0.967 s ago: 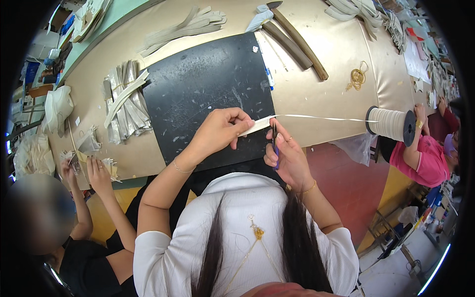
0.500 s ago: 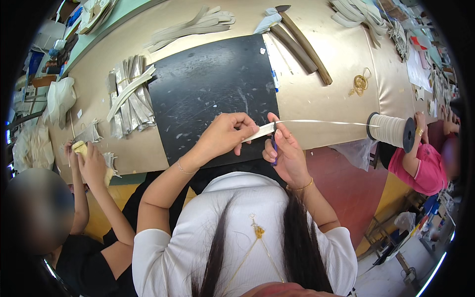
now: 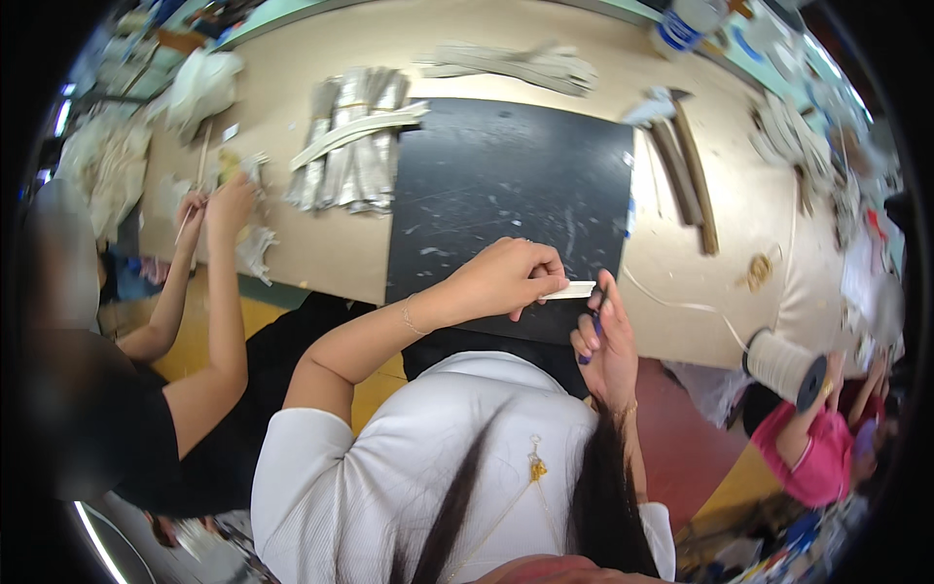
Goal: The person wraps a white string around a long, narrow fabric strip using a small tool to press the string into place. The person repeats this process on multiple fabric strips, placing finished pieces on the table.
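Flat white strip (image 3: 576, 290): pinched in your left fingers over the lower right part of the black mat (image 3: 506, 185), its free end pointing at your right fingertips.
Left hand (image 3: 511, 277): your thumb and fingers press together on the strip.
Right hand (image 3: 611, 341): your fingers curl around a small cutting tool with purple handles (image 3: 596, 318); its blades are too blurred to read.
Narrow white tape (image 3: 691, 304): curves from near your right hand to the black-flanged spool (image 3: 783, 365) on your right.
Silver-grey strip bundle (image 3: 355, 146): on the beige tabletop (image 3: 331, 253), left of the mat, a cream strip (image 3: 360, 134) lying across it.
Two long brown rods (image 3: 676, 173): right of the mat, side by side.
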A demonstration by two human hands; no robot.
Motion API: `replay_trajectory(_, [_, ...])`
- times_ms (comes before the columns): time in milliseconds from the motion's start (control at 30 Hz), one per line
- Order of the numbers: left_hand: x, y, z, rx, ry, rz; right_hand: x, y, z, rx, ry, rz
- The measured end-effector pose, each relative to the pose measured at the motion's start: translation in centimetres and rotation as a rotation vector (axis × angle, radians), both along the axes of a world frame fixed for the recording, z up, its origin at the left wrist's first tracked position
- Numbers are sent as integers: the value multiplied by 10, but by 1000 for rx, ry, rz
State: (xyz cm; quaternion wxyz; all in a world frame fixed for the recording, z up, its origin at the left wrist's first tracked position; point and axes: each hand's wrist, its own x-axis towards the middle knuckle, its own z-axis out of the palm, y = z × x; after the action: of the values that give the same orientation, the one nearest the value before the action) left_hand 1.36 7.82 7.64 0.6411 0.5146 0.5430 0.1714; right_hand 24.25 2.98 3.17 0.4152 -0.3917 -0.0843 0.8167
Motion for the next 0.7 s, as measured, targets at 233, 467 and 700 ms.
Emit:
replay_trajectory(233, [-102,33,37,479,764,204,7,2,3,42,-17,88])
replay_trajectory(467, [-200,67,-43,1055,1106,227,57,30,9,858,-1307,233])
replay_trajectory(700, [-40,69,-49,973,539,-92,96,35,-15,947,-1739,451])
